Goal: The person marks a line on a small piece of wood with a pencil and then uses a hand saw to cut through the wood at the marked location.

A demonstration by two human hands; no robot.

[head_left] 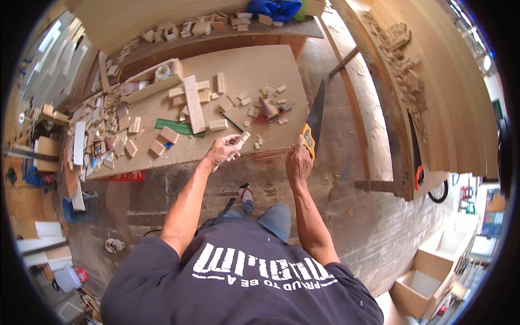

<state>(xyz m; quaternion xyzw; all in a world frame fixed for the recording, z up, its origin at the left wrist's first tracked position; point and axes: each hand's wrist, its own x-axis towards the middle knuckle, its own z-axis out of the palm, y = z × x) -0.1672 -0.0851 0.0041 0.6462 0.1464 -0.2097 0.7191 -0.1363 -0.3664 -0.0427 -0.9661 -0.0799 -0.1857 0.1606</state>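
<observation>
My right hand point(299, 162) is closed round the yellow handle of a hand saw point(317, 116), whose dark blade points up and away past the table's right end. In my left hand point(222, 150) a small notched wooden block point(244, 140) is gripped, held just over the near edge of the table. Beyond it lie a pale wood block point(218, 125) and a thin dark pencil-like stick point(232, 122). A long flat strip of wood point(194, 104) rests across other offcuts, with a green flat piece point(180, 127) beside it.
The plywood worktable point(260, 70) carries an open wooden box point(154, 81) and many scattered offcuts at its left. A shelf of wood pieces point(200, 28) runs behind. At right stands a bench with stacked boards point(449, 92); another saw point(416, 157) hangs on its side. Wooden boxes point(417, 292) sit lower right.
</observation>
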